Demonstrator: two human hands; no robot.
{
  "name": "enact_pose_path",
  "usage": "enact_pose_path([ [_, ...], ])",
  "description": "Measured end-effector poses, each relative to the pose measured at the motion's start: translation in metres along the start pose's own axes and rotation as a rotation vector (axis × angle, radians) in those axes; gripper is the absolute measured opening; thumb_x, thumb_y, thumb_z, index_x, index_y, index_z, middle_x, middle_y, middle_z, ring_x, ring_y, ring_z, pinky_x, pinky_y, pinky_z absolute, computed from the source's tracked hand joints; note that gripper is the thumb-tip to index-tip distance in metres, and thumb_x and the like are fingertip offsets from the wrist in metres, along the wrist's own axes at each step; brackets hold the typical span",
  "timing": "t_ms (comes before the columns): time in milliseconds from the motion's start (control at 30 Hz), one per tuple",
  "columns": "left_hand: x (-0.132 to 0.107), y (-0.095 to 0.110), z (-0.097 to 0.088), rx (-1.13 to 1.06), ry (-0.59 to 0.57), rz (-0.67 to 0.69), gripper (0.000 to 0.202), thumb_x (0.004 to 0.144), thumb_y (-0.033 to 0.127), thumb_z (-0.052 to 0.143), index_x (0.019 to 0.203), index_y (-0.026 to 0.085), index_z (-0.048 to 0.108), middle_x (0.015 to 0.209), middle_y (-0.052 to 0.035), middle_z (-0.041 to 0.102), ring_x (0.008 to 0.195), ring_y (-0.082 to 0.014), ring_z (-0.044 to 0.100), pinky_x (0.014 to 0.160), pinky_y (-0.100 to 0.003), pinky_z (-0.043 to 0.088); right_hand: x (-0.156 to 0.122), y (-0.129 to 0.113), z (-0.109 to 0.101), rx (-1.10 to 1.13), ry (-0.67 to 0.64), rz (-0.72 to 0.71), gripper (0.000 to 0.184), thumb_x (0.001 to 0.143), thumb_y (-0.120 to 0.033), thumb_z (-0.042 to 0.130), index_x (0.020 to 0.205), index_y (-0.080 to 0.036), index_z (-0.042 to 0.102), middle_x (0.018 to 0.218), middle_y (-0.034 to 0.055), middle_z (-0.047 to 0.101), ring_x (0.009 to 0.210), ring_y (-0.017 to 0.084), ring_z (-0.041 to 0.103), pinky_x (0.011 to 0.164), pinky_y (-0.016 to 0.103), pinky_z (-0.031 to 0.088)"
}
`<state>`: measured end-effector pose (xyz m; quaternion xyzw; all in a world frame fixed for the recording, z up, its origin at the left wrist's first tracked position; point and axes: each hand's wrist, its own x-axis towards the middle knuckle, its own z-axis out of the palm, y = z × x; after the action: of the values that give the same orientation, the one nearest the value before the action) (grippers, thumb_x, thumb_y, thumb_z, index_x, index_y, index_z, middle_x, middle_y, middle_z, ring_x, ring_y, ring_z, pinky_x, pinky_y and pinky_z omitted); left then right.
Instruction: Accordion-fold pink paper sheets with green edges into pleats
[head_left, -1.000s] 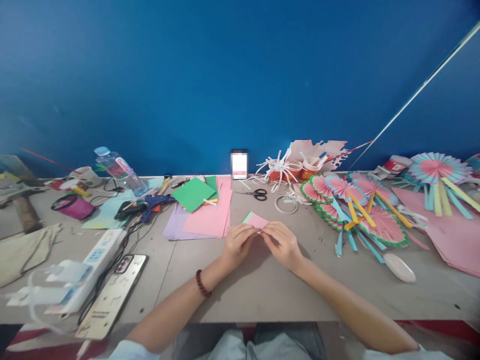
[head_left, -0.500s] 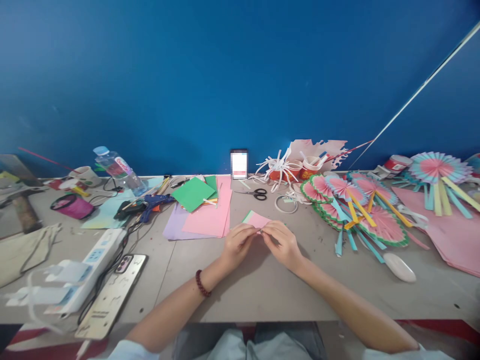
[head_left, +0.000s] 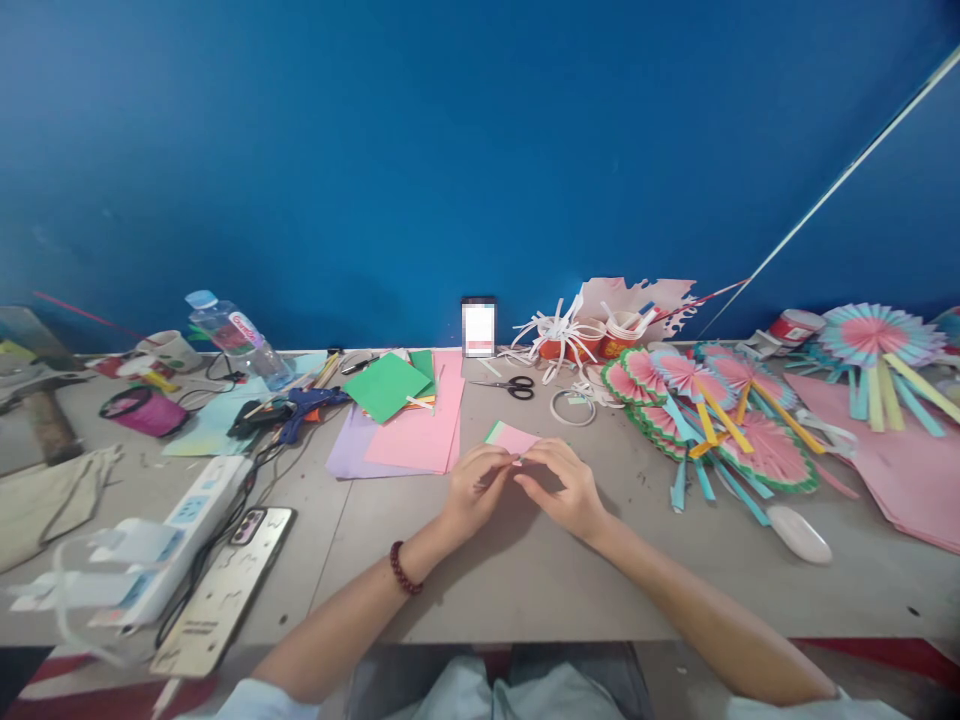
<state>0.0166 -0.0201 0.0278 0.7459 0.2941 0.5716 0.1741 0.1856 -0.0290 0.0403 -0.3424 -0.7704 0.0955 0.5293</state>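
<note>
At twelve o'clock, a big blue wall (head_left: 480, 150). At nine, a hammer (head_left: 54, 425) and a bottle (head_left: 236, 335) with a blue cap. At eight, a phone (head_left: 225, 590) near white plugs (head_left: 142, 542).

- Head-worn camera, facing forward and downward.
- Wearer's left hand (head_left: 476, 488) and right hand (head_left: 566, 488) near, just below centre.
- Wide view spans grey tabletop (head_left: 499, 590), blue wall (head_left: 480, 150) beyond.
</note>
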Motion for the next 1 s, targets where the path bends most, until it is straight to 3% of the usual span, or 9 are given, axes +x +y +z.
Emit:
enact_pose_path([
  [167, 0.0004, -0.0001, -0.0014, 0.007, -0.010, -0.001, 0.012, 0.089, 0.013, 0.057, 0.094, 0.017, 0.067, 0.082, -0.0051, 0.070, 0.075, -0.0140, 0.065, 0.066, -0.027, 0.054, -0.0008, -0.0019, -0.0024, 0.029, 0.015, 0.124, 0.011, 0.084, -0.024, 0.065, 0.095, -0.022, 0.067, 0.084, 0.0035, 0.070, 0.075, 0.017, 0.064, 0.070, 0.030, 0.054],
  [367, -0.0021, -0.0028, 0.0004, 0.006, -0.019, 0.029, 0.013, 0.088, 0.012, 0.057, 0.095, 0.018, 0.066, 0.082, -0.0056, 0.069, 0.076, -0.0155, 0.064, 0.066, -0.029, 0.055, 0.0028, -0.0015, -0.0058, 0.085, -0.025, 0.127, 0.009, 0.086, -0.021, 0.062, 0.089, -0.023, 0.070, 0.082, 0.0032, 0.070, 0.077, 0.018, 0.064, 0.071, 0.032, 0.054],
  [800, -0.0013, -0.0011, 0.0008, 0.022, -0.045, 0.067, 0.011, 0.090, 0.015, 0.055, 0.095, 0.018, 0.064, 0.081, -0.0042, 0.067, 0.075, -0.0164, 0.064, 0.065, -0.028, 0.054, 0.0026, -0.0002, -0.0039, 0.060, -0.021, 0.066, 0.011, 0.087, -0.015, 0.057, 0.085, -0.022, 0.066, 0.079, 0.0023, 0.067, 0.078, 0.016, 0.062, 0.072, 0.031, 0.053],
  [1000, -0.0007, 0.0006, 0.0013, -0.015, -0.089, 0.008, 0.009, 0.090, 0.016, 0.056, 0.092, 0.017, 0.065, 0.080, -0.0043, 0.068, 0.075, -0.0143, 0.063, 0.066, -0.027, 0.053, 0.0004, -0.0009, -0.0020, -0.007, -0.010, 0.006, 0.012, 0.087, -0.012, 0.053, 0.085, -0.019, 0.063, 0.079, 0.0042, 0.065, 0.077, 0.017, 0.060, 0.070, 0.032, 0.051],
])
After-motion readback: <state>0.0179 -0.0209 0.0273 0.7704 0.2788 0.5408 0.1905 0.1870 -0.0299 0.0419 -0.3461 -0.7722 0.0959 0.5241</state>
